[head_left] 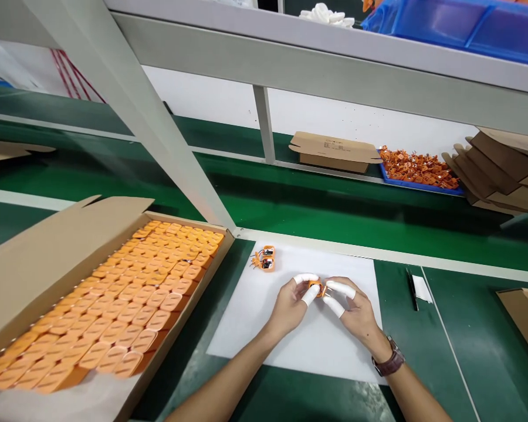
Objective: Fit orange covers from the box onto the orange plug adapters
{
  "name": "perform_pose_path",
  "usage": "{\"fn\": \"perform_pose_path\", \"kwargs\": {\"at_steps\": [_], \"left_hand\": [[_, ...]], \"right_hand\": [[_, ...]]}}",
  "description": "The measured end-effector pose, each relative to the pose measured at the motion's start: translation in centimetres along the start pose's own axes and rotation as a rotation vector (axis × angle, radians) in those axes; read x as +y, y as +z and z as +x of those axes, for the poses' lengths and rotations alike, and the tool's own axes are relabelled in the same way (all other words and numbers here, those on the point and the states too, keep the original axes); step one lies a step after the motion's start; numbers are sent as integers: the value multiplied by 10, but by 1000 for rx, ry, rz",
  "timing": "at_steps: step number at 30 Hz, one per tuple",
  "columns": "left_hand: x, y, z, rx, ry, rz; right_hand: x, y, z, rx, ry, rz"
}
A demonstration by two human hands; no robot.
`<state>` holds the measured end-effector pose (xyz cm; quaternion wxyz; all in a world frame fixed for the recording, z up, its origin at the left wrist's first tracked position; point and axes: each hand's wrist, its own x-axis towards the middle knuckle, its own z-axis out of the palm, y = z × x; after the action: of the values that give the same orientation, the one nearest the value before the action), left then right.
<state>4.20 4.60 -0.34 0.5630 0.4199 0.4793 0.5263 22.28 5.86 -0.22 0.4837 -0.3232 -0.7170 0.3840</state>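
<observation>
Over a white sheet (290, 328) my two hands meet at a small orange plastic housing. My left hand (294, 298) pinches the orange housing (315, 287), whose inside looks dark. My right hand (352, 308) grips a small orange part (324, 291) at the housing's right side; its exact shape is too small to tell. White covers wrap the thumb and a finger of both hands. On the sheet's far left corner lie two more orange housings (268, 259) with dark parts inside, beside small orange pieces (257, 259) with wires.
At left stands an open cardboard box (158, 363) filled with rows of orange housings (127, 310). A black pen (412, 290) and white paper (421, 289) lie at right. Behind are a blue tray (422, 183) of orange parts, cardboard boxes (334, 152) and a metal frame (176, 146).
</observation>
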Motion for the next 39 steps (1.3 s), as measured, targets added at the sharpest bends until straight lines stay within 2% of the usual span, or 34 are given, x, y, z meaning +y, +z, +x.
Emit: {"fn": "perform_pose_path", "kwargs": {"at_steps": [4, 8, 14, 20, 22, 27, 29, 33, 39], "left_hand": [[-2, 2, -1, 18, -18, -19], [-8, 0, -2, 10, -45, -9], [-5, -8, 0, -158, -121, -29], [-1, -9, -1, -200, -129, 3], [-2, -8, -1, -203, -130, 21], [-3, -9, 0, -217, -139, 21], [-2, -10, 0, -248, -129, 28], [-1, -14, 1, -303, -109, 38], [3, -19, 2, -313, -146, 71]], "right_hand": [[3, 2, -4, 48, 48, 30], [4, -2, -4, -34, -17, -79], [7, -9, -2, -27, -68, -196], [10, -3, -5, -50, -89, -188], [10, -3, -4, -88, -22, -117], [16, -12, -2, -116, 367, 220], [18, -13, -2, -162, 465, 272], [16, -8, -2, -194, 490, 263], [11, 2, -4, -124, 382, 104]]}}
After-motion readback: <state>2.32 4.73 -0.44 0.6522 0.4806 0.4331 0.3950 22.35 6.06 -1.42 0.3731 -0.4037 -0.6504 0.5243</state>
